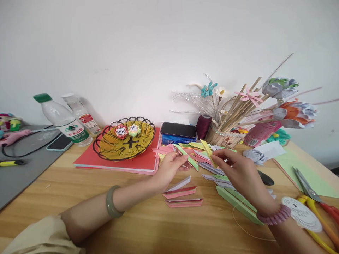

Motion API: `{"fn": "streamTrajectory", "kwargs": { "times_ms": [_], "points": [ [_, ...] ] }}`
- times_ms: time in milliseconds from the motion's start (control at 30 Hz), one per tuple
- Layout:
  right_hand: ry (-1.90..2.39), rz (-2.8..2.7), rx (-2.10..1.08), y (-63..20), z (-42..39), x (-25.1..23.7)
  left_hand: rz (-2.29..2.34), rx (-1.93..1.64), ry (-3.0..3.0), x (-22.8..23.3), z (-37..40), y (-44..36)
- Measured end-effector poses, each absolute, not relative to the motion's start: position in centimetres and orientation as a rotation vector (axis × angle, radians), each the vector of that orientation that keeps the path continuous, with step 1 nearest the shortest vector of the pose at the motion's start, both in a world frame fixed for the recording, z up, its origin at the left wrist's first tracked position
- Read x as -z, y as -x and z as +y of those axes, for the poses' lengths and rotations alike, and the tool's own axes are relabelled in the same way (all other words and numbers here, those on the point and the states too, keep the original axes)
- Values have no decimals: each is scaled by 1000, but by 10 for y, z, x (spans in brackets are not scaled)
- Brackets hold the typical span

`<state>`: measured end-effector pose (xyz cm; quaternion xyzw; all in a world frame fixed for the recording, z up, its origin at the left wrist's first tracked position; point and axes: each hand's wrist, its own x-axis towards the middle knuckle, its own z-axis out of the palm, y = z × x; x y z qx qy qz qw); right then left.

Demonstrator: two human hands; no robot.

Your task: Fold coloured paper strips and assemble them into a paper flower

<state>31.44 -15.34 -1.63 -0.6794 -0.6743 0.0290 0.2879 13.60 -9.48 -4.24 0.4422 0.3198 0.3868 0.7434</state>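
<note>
1. Folded paper strips: the left hand (pixel 169 167) is pinching a green folded strip (pixel 186 157), and the right hand (pixel 235 169) is pinching a yellow folded strip (pixel 208 151).
2. Both strips are sitting between the 2 hands, just above the wooden table (pixel 106 197).
3. Green strip's long side is slanting down to the right. Yellow one is slanting up to the left, w/ tips nearly meeting.
4. Each hand is near its own strip; neither is nearer.
5. Pink folded pieces (pixel 182 197) are lying under the hands, and a pile of strips (pixel 212 169) is behind.
6. Yellow basket (pixel 124 141) is sitting well apart, back left. Scissors (pixel 307 187) are lying far right.
</note>
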Motion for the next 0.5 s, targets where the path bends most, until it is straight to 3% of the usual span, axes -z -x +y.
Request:
{"fn": "streamTrajectory", "kwargs": {
  "times_ms": [167,500],
  "points": [
    [1604,-1734,-435,-302,-155,16,696,-829,-1001,43,-95,-137],
    [1727,-1730,-208,-312,-155,12,720,-831,-974,41,-96,-137]
  ]
}}
